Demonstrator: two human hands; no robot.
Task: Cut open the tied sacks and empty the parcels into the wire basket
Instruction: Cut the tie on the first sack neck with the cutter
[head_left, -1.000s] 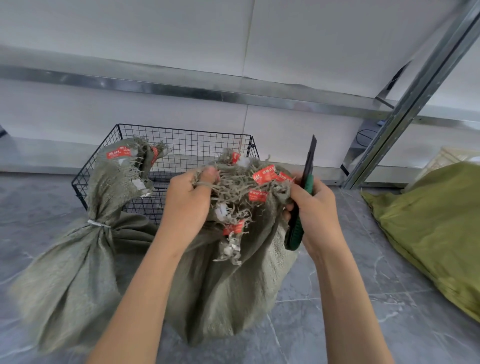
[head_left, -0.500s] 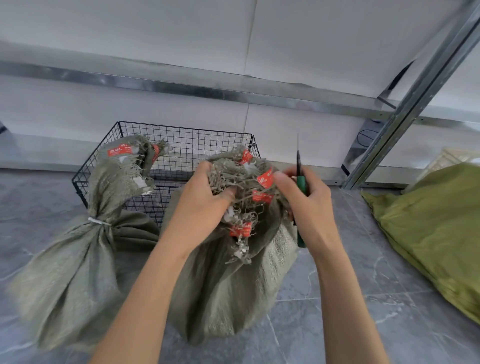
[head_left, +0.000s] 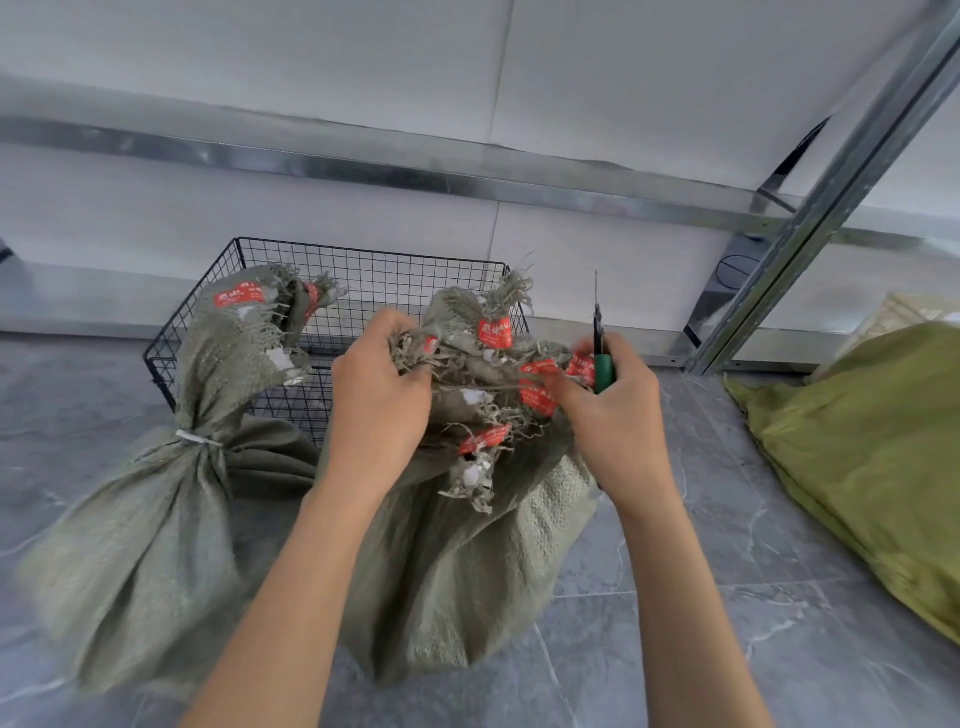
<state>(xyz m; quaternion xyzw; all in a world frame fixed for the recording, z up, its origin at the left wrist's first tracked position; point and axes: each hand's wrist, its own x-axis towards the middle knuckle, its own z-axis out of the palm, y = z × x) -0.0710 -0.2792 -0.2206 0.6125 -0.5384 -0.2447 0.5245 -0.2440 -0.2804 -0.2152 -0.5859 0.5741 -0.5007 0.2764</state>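
Two grey-green woven sacks stand on the floor in front of a black wire basket (head_left: 374, 270). The left sack (head_left: 156, 519) is tied at the neck with a white tie (head_left: 197, 439). My left hand (head_left: 379, 395) grips the frayed, red-labelled mouth of the middle sack (head_left: 467, 571). My right hand (head_left: 608, 415) pinches the other side of that mouth while holding a green utility knife (head_left: 601, 358), blade pointing up. The two hands are spreading the sack's mouth apart. No parcels are visible.
A yellow-green sack (head_left: 872, 457) lies on the grey tiled floor at the right. A slanted metal shelf post (head_left: 810, 208) rises behind it. A metal rail (head_left: 363, 166) runs along the white wall behind the basket.
The knife blade turned from tilted to edge-on and upright. Both hands shifted on the middle sack's mouth and pulled it wider, with the frayed top now spread between them.
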